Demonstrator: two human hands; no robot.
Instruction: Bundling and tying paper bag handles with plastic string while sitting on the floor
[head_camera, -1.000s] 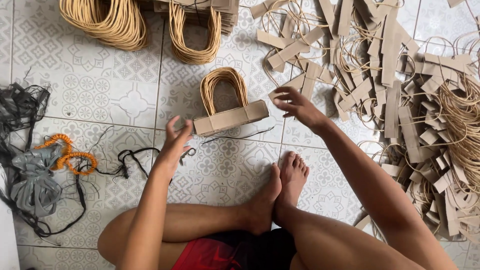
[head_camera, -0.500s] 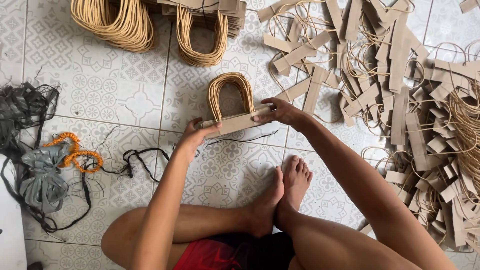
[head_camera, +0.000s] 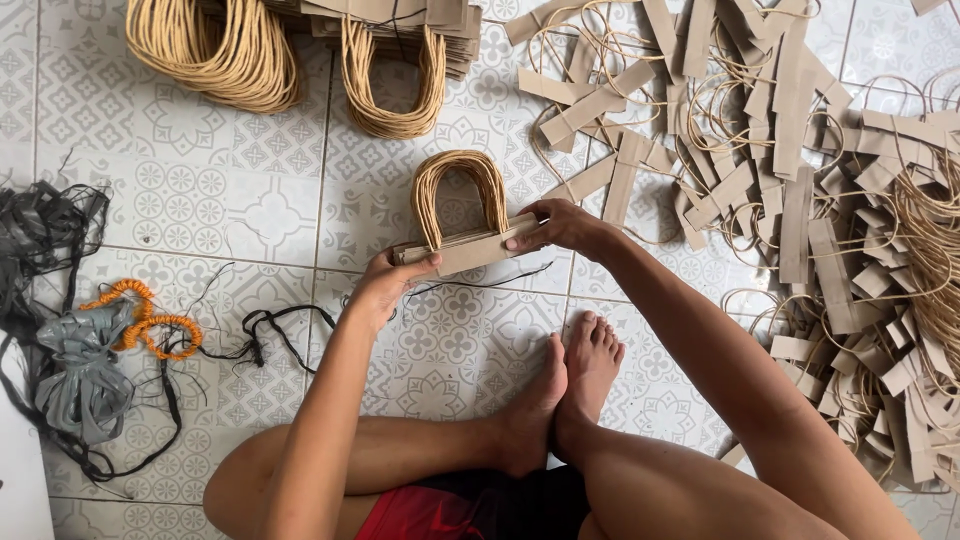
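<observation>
I sit cross-legged on a patterned tile floor. A stack of brown cardboard strips with looped paper-cord handles (head_camera: 462, 240) is held between both hands just above the floor. My left hand (head_camera: 388, 282) grips its left end, and my right hand (head_camera: 556, 226) grips its right end. The cord loops stand up and away from me. A thin black string (head_camera: 480, 284) lies on the tiles under the stack.
Two bundled stacks of the same handles (head_camera: 392, 70) lie at the top. A big loose heap of handle pieces (head_camera: 800, 170) fills the right side. Black plastic strips (head_camera: 45, 250), a grey strip bundle (head_camera: 80, 370) and orange rubber bands (head_camera: 140, 318) lie left. My bare feet (head_camera: 565, 390) rest below.
Both hands closed in on the stack of handles and took hold of its two ends; before, they hovered apart beside it. The view shifted slightly downward.
</observation>
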